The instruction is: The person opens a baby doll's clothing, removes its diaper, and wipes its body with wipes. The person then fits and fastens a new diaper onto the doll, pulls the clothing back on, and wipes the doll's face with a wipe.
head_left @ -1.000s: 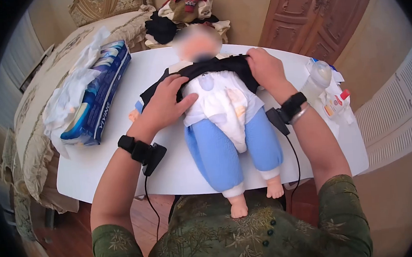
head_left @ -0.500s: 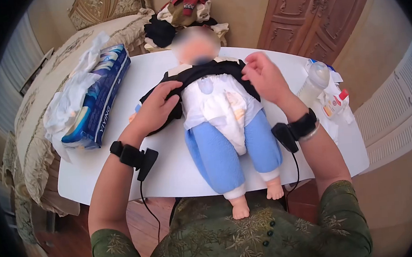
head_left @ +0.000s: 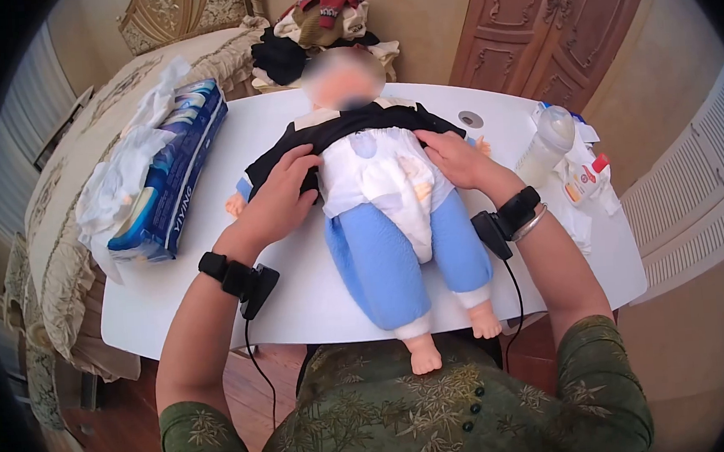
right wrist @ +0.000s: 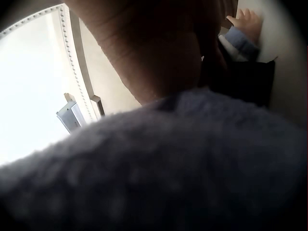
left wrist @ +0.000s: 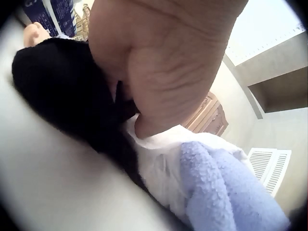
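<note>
A doll (head_left: pixel 341 89) lies on its back on a white table. It has a black top (head_left: pixel 355 121) bunched above the waist, a white diaper (head_left: pixel 384 182) and light-blue pants (head_left: pixel 377 267) lowered to the thighs. My left hand (head_left: pixel 280 196) rests against the top at the doll's side, thumb spread from the fingers. At the opposite side of the waist, my right hand (head_left: pixel 465 164) touches where the top meets the diaper. Dark cloth shows under the left hand in the left wrist view; blurred fleece pants (right wrist: pixel 159 159) hide most of the right wrist view.
A blue pack of diapers (head_left: pixel 178 176) with loose white ones on top stands at the table's left. On the right are a baby bottle (head_left: pixel 547 142) and a red-capped bottle (head_left: pixel 587 178). Past the table are a bed (head_left: pixel 79 145) and piled clothes (head_left: pixel 326 18).
My right hand let go of the top's raised edge, lifted off it, then came down at the diaper's side. The left hand moved slightly outward, then back toward the doll.
</note>
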{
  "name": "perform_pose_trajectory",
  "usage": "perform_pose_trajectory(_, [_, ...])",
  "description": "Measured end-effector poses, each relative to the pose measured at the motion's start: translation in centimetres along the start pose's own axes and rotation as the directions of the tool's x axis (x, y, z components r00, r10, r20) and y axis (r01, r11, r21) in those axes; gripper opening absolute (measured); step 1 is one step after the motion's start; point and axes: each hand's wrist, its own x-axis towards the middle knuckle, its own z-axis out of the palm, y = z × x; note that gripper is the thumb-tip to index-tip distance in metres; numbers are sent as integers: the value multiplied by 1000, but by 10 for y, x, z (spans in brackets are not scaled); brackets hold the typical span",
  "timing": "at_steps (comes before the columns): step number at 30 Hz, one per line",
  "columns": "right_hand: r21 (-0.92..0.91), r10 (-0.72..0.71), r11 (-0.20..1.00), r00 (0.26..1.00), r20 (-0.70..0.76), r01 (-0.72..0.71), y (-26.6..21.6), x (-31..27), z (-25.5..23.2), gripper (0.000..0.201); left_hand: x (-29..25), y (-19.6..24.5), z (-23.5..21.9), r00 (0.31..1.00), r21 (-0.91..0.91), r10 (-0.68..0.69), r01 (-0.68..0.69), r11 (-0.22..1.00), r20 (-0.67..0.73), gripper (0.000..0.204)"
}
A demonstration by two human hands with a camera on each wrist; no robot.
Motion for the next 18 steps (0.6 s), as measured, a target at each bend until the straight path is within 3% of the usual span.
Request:
perform_pose_trajectory(3, [127,34,991,999,39,-39,6,-2,4,38,-2,-7,-1,998,-57,-47,45,997,-29,38])
perform_pose_trajectory(5, [246,134,957,987,87,-151,2,-6,3,41,-2,-6,-6,961,-151,-263,274,950,88,37])
perform_pose_trajectory(6, [242,129,959,987,94,-148,-1,-8,5,41,-5,-12,-3,959,-155,-270,280,947,83,37])
perform_pose_trajectory(8, [528,233,808,965,118,-260,-4,-10,10,42,-9,-25,3,933,-421,-279,353,836,228,35])
perform_pose_trajectory(9, [525,226,811,966,125,-258,-6,-10,10,42,-10,-32,6,932,-423,-287,358,833,223,35])
perform_pose_trajectory(11, [743,218,591,949,228,-314,-6,-9,10,40,-6,-31,7,948,-449,-281,317,835,146,44])
perform_pose_trajectory(14, [671,339,593,894,294,-446,-3,-5,10,38,3,-17,5,931,-505,-352,350,789,95,55])
perform_pose_trajectory(18, [682,370,580,889,268,-447,-2,0,12,34,13,-9,9,900,-388,-435,397,832,-11,62])
